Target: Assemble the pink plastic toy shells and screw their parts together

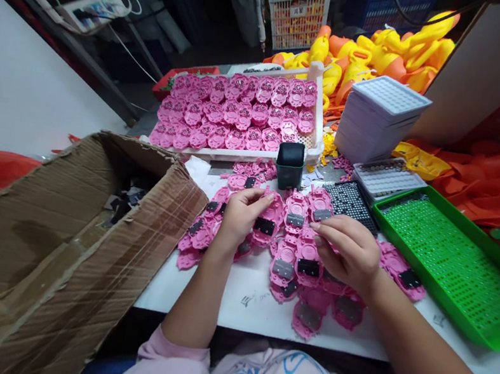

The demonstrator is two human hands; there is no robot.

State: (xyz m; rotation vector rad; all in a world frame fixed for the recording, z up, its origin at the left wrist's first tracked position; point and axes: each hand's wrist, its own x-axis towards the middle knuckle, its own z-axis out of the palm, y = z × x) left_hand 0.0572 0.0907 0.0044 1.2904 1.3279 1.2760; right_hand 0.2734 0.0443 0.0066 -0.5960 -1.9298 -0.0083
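Many pink plastic toy parts (296, 253) with small dark or grey inserts lie spread on the white table (252, 307) in front of me. My left hand (240, 211) is curled, fingertips pinched on one pink part (268, 219) that has a black insert. My right hand (348, 249) lies palm down over the pile to the right, fingers bent and pinched on something small that I cannot make out.
A white crate (312, 149) full of pink parts stands behind. A small dark green box (289, 165), stacked white trays (378, 119), a black pin tray (349, 201) and a green tray (453, 265) sit to the right. An open cardboard box (56, 243) is at left. Yellow and orange toys (374, 57) pile at the back.
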